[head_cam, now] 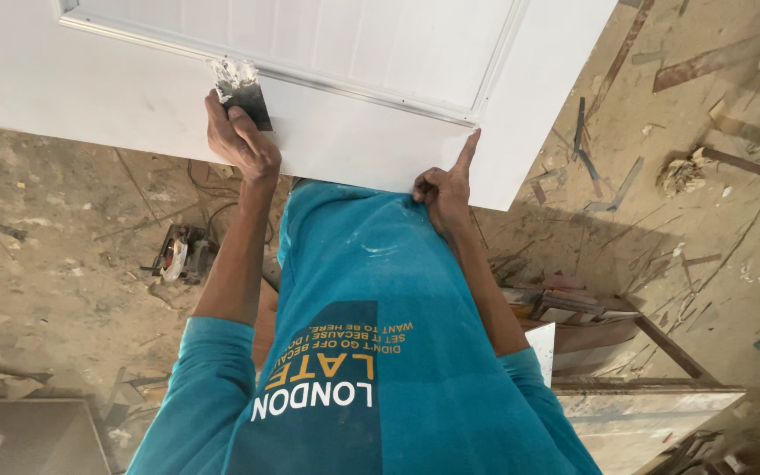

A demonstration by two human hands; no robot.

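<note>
The white door panel (345, 132) fills the top of the frame. At upper left, the left hand (241, 136) grips a putty knife (241, 92), its blade loaded with white filler and pressed to the panel's raised moulding. Right of centre, the right hand (447, 189) rests on the panel's lower edge, forefinger stretched out, other fingers curled. A circular saw (182, 253) lies on the dusty floor (54, 264) at left.

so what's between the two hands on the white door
In the head view, only bare white door panel and a run of its raised moulding lie between the left hand, which holds a putty knife, and the right hand.
</note>
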